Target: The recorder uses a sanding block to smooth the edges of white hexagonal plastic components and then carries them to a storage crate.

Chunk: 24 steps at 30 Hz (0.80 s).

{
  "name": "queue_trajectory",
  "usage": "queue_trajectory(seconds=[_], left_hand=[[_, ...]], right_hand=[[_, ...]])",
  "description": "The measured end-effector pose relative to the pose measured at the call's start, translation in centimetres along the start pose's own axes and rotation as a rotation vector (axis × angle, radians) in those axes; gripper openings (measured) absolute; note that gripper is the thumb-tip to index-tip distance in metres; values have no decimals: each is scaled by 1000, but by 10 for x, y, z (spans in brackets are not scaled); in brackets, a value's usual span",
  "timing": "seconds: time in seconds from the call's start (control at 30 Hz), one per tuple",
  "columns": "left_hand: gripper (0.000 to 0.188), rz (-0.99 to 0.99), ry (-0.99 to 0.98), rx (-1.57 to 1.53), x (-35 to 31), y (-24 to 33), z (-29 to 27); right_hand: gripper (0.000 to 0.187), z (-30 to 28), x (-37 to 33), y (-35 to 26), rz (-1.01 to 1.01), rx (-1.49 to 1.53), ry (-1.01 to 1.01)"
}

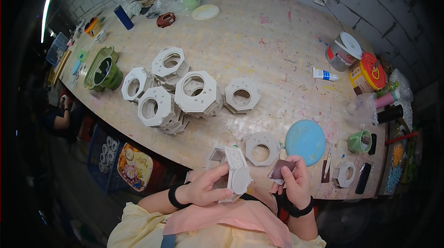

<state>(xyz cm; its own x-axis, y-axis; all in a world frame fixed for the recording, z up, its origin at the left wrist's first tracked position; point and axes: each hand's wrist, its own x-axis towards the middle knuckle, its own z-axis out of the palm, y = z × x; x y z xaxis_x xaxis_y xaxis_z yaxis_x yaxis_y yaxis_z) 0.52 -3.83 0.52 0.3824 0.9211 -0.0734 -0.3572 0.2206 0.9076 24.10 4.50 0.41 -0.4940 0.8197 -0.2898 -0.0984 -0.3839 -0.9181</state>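
My left hand (206, 190) is closed round an off-white octagonal cast frame (239, 178) with a raised oval panel and scrollwork on its side. It is held tilted above the near table edge, close to my body. My right hand (298, 184) pinches a folded piece of dark brown sandpaper (280, 170) between thumb and fingers, a short way to the right of the frame and apart from it. Just beyond, a flat octagonal ring (262, 149) of the same off-white material lies on the table. Next to it is a round blue disc (305, 142).
Stacks of octagonal castings (196, 91) stand left of centre, with a green basket (102, 68) beyond. At right are a small green cup (359, 141), a black bar (363, 178), a tube (324, 74) and buckets (343, 51). Another person (62, 118) sits at far left.
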Motion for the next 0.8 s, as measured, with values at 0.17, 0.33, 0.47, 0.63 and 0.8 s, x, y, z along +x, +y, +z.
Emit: queue_trajectory(seconds=[0.17, 0.33, 0.47, 0.63, 0.8], left_hand=[[60, -3, -30, 6, 0, -1, -2], [66, 30, 19, 169, 2, 3, 0], [72, -13, 56, 274, 6, 7, 6], [65, -22, 54, 434, 5, 13, 6], [54, 39, 55, 440, 6, 11, 4]], right_hand=[[28, 17, -2, -19, -93, 10, -44], [24, 27, -7, -28, -57, -81, -132], [24, 36, -3, -24, -244, -377, -245], [25, 39, 13, -20, -416, -563, 284], [14, 33, 12, -20, -420, -683, -4]])
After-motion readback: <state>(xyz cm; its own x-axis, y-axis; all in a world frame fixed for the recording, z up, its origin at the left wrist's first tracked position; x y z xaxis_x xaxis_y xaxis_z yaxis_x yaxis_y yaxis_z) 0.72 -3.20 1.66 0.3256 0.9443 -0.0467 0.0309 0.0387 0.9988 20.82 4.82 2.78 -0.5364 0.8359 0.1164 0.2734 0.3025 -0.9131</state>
